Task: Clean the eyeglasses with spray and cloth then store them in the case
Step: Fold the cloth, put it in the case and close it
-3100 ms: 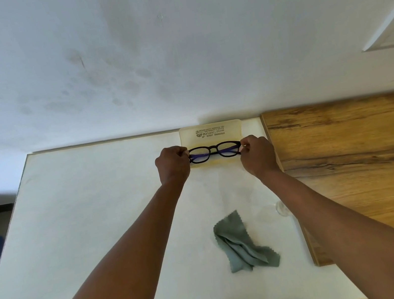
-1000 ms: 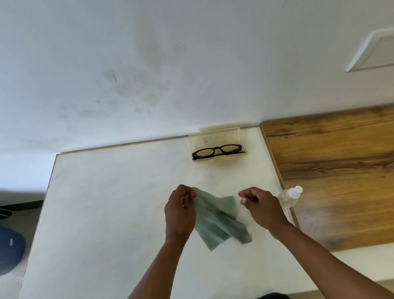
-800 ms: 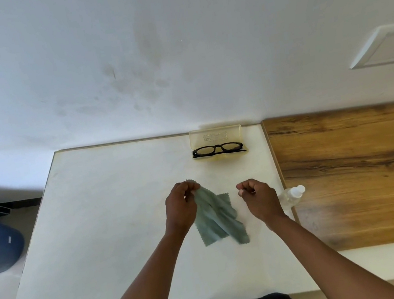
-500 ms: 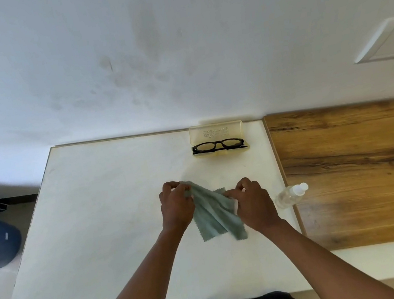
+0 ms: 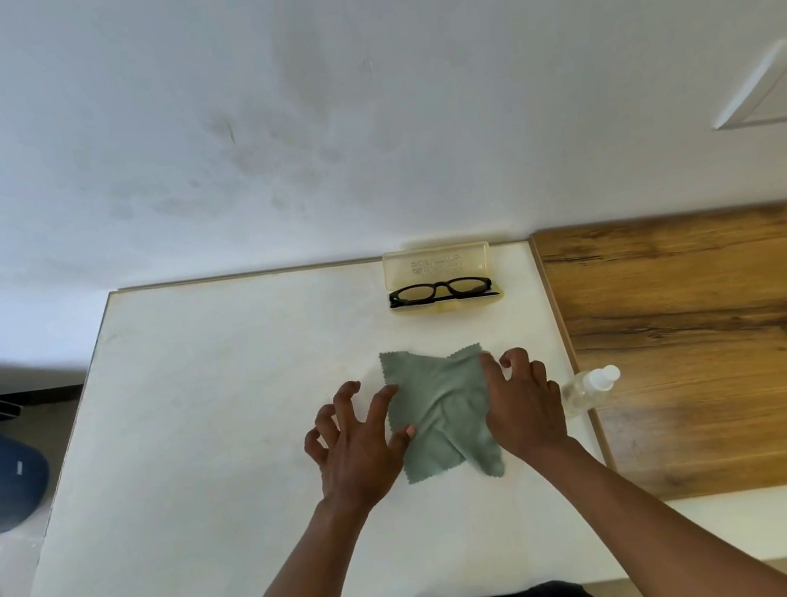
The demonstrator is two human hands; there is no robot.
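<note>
- White wall (image 5: 347,97) fills the upper half of the head view; below it a white table (image 5: 221,431) meets a wooden top (image 5: 726,336) on the right.
- At the far edge of the table an open, pale yellow case (image 5: 436,264) holds black eyeglasses (image 5: 440,291), folded, lying in its lower half.
- Nearer, a green cloth (image 5: 439,410) lies spread on the table, partly creased, between the two hands.
- Left hand (image 5: 353,445) is spread wide with bent fingers, its forefinger and thumb touching the cloth's left edge, gripping nothing.
- Right hand (image 5: 520,402) rests on the cloth's right side, fingers bent and apart, pressing rather than pinching.
- Just right of that hand a clear spray bottle (image 5: 588,388) lies on its side at the table's edge.
- Left of the table, on the floor, sits a dark blue cap (image 5: 0,484).
</note>
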